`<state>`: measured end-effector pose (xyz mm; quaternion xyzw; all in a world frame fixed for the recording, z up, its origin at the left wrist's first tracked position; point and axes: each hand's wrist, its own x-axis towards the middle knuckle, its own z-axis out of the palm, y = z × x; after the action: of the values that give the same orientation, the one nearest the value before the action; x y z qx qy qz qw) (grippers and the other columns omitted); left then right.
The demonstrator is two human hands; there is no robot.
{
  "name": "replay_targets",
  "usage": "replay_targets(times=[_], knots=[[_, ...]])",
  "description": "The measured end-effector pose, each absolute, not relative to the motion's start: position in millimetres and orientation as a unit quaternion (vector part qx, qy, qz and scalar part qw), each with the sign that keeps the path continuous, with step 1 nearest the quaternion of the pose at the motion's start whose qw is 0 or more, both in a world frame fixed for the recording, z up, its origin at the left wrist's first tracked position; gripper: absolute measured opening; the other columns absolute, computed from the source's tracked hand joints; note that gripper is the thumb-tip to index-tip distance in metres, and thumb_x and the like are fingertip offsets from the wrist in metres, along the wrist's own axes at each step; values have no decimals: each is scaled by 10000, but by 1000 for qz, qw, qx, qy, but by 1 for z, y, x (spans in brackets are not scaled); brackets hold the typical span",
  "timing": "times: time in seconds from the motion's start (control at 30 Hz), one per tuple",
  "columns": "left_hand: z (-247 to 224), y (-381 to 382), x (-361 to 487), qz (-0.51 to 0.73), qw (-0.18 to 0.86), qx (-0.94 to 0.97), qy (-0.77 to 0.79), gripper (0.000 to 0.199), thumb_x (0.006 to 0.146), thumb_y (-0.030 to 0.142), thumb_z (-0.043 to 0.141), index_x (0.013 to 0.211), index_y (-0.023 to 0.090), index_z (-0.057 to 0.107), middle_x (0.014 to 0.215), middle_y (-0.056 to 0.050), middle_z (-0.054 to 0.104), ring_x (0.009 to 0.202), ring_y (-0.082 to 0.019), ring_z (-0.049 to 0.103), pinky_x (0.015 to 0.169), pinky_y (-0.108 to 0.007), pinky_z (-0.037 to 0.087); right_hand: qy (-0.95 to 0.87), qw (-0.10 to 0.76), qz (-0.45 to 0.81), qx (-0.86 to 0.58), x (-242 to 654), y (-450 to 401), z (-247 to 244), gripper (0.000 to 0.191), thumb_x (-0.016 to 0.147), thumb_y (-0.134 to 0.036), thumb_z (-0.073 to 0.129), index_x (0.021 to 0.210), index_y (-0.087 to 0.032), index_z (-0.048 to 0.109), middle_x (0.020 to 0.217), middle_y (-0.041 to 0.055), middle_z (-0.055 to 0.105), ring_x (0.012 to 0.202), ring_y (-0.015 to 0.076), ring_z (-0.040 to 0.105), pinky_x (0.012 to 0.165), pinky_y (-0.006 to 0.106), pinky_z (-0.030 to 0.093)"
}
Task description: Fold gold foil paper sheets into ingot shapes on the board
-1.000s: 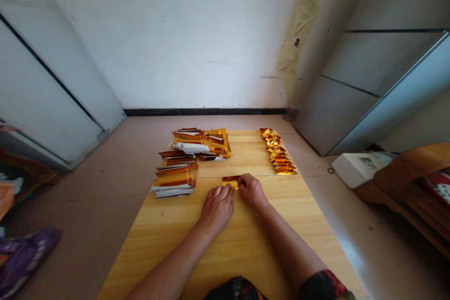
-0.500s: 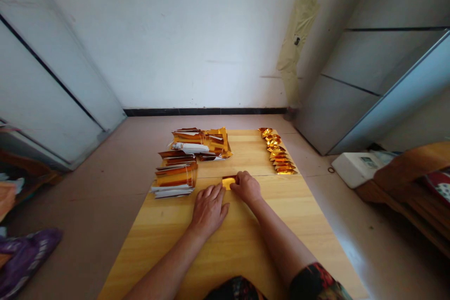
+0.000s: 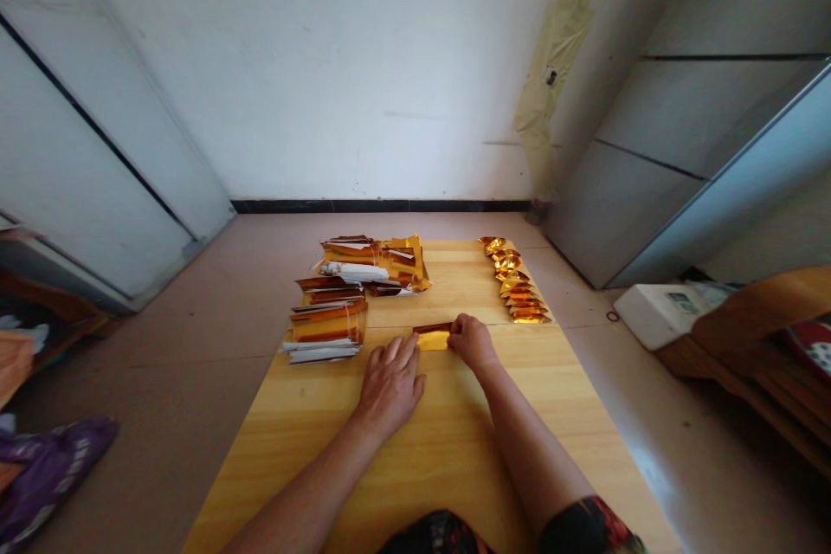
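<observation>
A small gold foil strip (image 3: 433, 340) with a darker back edge lies on the wooden table (image 3: 454, 450) between my hands. My left hand (image 3: 389, 381) rests flat with its fingers spread, fingertips touching the strip's left end. The fingers of my right hand (image 3: 473, 341) pinch the strip's right end. Bundles of gold and white foil sheets (image 3: 328, 325) are at the table's left, and another group of foil bundles (image 3: 373, 264) sits just behind them. Folded gold foil pieces (image 3: 516, 286) form a row along the table's right edge.
A white wall (image 3: 363, 86) stands beyond the table. Grey cabinets (image 3: 655, 182) are at the right, near a white box (image 3: 655, 312) and a wooden seat (image 3: 746, 346). A purple bag (image 3: 58, 467) lies on the floor at the left.
My right hand has moved a little to the right along the foil strip, and more of the strip shows. My left hand has stayed nearly in place.
</observation>
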<state>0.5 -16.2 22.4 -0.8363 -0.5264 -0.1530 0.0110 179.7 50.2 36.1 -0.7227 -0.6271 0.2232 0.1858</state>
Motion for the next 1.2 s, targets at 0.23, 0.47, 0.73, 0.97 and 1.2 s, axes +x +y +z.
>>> replay_targets(times=[0.23,0.47,0.73,0.97,1.2], knots=[[21,-14,-2,-162,5,-840,-518,403,824,286,521,1222,225,526,1288,-81,546,1196,-266,432,976,-457,332,-616,218,201,-730,190,47,32,147,668,-53,500,639,-181,567,665,10,592,610,115,498,550,197,302],[20,-16,2,-160,-1,-838,-521,404,824,261,507,1224,206,514,1277,-92,545,1180,-259,439,972,-454,325,-663,187,135,-712,157,24,36,105,767,-286,590,813,-199,554,825,3,561,633,108,521,538,218,291],[21,-17,1,-165,-12,-835,-524,419,820,247,507,1236,199,503,1293,-101,532,1187,-254,433,982,-451,320,-668,90,123,-729,141,26,40,265,760,-419,635,875,-198,544,922,31,548,709,135,598,544,229,327],[24,-15,1,-169,-18,-834,-525,390,806,247,528,1193,204,531,1273,-94,547,1165,-254,453,959,-440,344,-660,114,159,-725,160,31,42,113,757,-243,596,858,-194,579,908,18,539,667,106,555,552,222,311],[24,-3,2,-197,-38,-812,-548,312,788,210,540,1098,226,578,1143,-69,617,1072,-231,518,909,-400,382,-717,143,169,-661,173,28,39,153,756,-159,538,882,-213,606,944,14,543,673,99,538,591,215,326]])
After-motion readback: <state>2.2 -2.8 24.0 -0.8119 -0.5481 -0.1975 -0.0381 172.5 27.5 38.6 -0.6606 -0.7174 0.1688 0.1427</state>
